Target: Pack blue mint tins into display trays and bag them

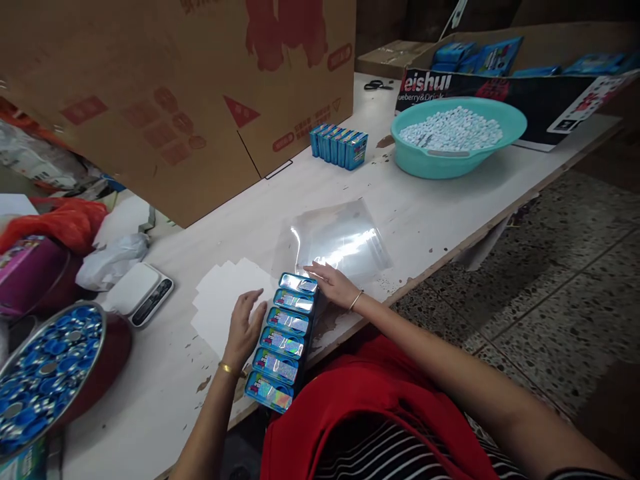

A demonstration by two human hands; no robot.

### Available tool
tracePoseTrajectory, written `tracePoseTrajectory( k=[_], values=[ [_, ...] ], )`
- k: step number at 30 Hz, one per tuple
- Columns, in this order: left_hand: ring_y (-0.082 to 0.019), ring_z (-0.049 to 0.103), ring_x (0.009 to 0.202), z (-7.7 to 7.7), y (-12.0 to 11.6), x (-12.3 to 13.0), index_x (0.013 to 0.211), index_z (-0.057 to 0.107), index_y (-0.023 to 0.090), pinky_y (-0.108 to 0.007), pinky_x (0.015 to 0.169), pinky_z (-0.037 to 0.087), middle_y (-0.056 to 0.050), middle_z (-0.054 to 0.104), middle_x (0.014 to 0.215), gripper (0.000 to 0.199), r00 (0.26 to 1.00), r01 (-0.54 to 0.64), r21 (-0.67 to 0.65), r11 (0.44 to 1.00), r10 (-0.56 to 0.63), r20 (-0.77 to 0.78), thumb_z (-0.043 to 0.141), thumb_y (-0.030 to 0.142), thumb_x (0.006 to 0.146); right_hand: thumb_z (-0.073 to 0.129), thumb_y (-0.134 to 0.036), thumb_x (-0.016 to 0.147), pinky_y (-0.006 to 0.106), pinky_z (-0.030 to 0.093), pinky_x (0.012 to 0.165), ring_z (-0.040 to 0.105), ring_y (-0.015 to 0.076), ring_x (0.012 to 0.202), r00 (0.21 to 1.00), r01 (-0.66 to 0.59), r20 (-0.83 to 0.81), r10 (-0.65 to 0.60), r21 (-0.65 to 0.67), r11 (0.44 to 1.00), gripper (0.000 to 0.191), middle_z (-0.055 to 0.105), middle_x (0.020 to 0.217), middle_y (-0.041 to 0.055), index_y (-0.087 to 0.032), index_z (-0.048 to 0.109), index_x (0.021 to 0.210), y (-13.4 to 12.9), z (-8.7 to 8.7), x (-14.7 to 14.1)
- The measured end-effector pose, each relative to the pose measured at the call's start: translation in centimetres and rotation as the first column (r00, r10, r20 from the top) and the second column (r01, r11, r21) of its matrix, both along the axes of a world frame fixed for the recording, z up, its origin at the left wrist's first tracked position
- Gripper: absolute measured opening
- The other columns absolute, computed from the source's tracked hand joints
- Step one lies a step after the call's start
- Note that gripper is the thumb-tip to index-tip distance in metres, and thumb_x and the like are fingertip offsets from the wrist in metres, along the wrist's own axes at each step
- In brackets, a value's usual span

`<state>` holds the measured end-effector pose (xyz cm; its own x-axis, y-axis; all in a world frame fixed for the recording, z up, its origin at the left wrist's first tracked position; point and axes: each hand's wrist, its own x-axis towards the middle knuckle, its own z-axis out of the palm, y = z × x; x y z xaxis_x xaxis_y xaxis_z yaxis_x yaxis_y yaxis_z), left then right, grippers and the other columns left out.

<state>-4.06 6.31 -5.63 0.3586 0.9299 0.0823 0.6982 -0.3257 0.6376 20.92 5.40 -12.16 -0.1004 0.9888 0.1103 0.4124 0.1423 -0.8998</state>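
Observation:
Several small blue tins [284,342] with shiny lids stand in one row at the table's front edge, against the red apron. My left hand [245,327] is at the left side of the row, its fingers apart and holding nothing. At the far right end of the row lies my right hand [333,283], fingers stretched out beside the top tin and over the edge of the clear plastic sheets [340,237]. White paper sheets [225,300] are fanned out left of the tins.
A teal basin [435,163] of white pellets stands at the back right, before a black carton [540,100]. Blue packs [340,147] sit by a large cardboard box [200,120]. At left are a white scale [140,293] and a red bowl [113,353] of blue-and-silver pieces.

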Motion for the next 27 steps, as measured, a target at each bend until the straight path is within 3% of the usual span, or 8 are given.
tracePoseTrajectory(
  k=[2, 4, 7, 10, 15, 20, 24, 27],
  values=[
    [-0.027, 0.049, 0.111, -0.3, 1.6, 0.8, 0.129, 0.049, 0.021, -0.043, 0.092, 0.038, -0.012, 0.054, 0.119, 0.045, 0.985, 0.081, 0.185, 0.979, -0.049, -0.168, 0.049, 0.037, 0.087, 0.042, -0.023, 0.09, 0.053, 0.025, 0.109, 0.042, 0.0262, 0.129, 0.987, 0.05, 0.147, -0.065, 0.103, 0.993, 0.036, 0.058, 0.129, 0.0079, -0.022, 0.059, 0.122, -0.8, 0.2, 0.1],
    [-0.029, 0.048, 0.108, -0.5, 3.1, 2.0, 0.131, 0.047, 0.019, -0.043, 0.087, 0.038, -0.014, 0.053, 0.121, 0.048, 0.942, 0.195, 0.28, 0.94, -0.099, -0.322, 0.052, 0.033, 0.085, 0.044, -0.018, 0.088, 0.051, 0.031, 0.103, 0.048, 0.026, 0.121, 0.947, 0.088, 0.287, -0.144, 0.199, 0.976, 0.034, 0.061, 0.123, 0.0103, -0.021, 0.062, 0.116, -1.5, 0.9, 0.1],
    [-0.027, 0.051, 0.095, -0.8, 4.8, 3.6, 0.112, 0.058, 0.018, -0.038, 0.076, 0.035, -0.013, 0.059, 0.108, 0.028, 0.886, 0.309, 0.347, 0.885, -0.136, -0.443, 0.05, 0.026, 0.087, 0.044, -0.018, 0.089, 0.04, 0.041, 0.083, 0.053, 0.0239, 0.096, 0.842, 0.149, 0.467, -0.269, 0.278, 0.949, 0.028, 0.064, 0.1, 0.0107, -0.02, 0.066, 0.106, -2.1, 2.6, -0.2],
    [-0.023, 0.051, 0.079, -0.9, 5.4, 4.4, 0.086, 0.06, 0.02, -0.035, 0.069, 0.031, -0.008, 0.062, 0.083, 0.012, 0.909, 0.273, 0.444, 0.854, -0.077, -0.411, 0.049, 0.024, 0.087, 0.045, -0.02, 0.091, 0.033, 0.037, 0.07, 0.049, 0.0221, 0.081, 0.744, 0.181, 0.573, -0.345, 0.324, 0.929, 0.024, 0.06, 0.083, 0.0081, -0.019, 0.068, 0.1, -2.2, 4.1, -0.7],
    [-0.018, 0.051, 0.067, -0.4, 5.6, 4.6, 0.07, 0.055, 0.02, -0.032, 0.066, 0.029, -0.002, 0.058, 0.066, 0.014, 0.953, 0.192, 0.48, 0.856, -0.045, -0.299, 0.051, 0.02, 0.083, 0.044, -0.017, 0.091, 0.032, 0.032, 0.067, 0.048, 0.02, 0.074, 0.699, 0.149, 0.612, -0.37, 0.381, 0.912, 0.025, 0.061, 0.077, 0.0068, -0.017, 0.067, 0.103, -2.3, 4.5, -1.1],
    [-0.016, 0.051, 0.066, 0.3, 5.7, 4.7, 0.066, 0.054, 0.02, -0.031, 0.067, 0.03, 0.001, 0.057, 0.063, 0.017, 0.966, 0.216, 0.413, 0.885, -0.132, -0.222, 0.05, 0.018, 0.082, 0.041, -0.022, 0.094, 0.03, 0.035, 0.068, 0.051, 0.0185, 0.074, 0.735, 0.182, 0.542, -0.406, 0.419, 0.889, 0.028, 0.061, 0.074, 0.0056, -0.017, 0.068, 0.097, -2.9, 4.6, -1.1],
    [-0.015, 0.051, 0.065, 0.8, 5.5, 4.3, 0.065, 0.055, 0.019, -0.031, 0.067, 0.03, 0.001, 0.058, 0.063, 0.019, 0.954, 0.279, 0.393, 0.876, -0.206, -0.218, 0.049, 0.02, 0.084, 0.041, -0.022, 0.094, 0.027, 0.038, 0.067, 0.054, 0.0168, 0.073, 0.792, 0.223, 0.459, -0.401, 0.395, 0.891, 0.028, 0.062, 0.074, 0.0045, -0.018, 0.068, 0.092, -3.4, 5.4, -1.2],
    [-0.015, 0.052, 0.066, 1.0, 5.2, 4.1, 0.065, 0.056, 0.019, -0.032, 0.069, 0.031, 0.001, 0.059, 0.064, 0.02, 0.952, 0.296, 0.354, 0.887, -0.242, -0.188, 0.05, 0.021, 0.084, 0.041, -0.022, 0.093, 0.027, 0.038, 0.066, 0.054, 0.0166, 0.071, 0.791, 0.231, 0.458, -0.405, 0.389, 0.892, 0.028, 0.061, 0.071, 0.0038, -0.019, 0.068, 0.088, -3.8, 6.0, -1.3]
  ],
)
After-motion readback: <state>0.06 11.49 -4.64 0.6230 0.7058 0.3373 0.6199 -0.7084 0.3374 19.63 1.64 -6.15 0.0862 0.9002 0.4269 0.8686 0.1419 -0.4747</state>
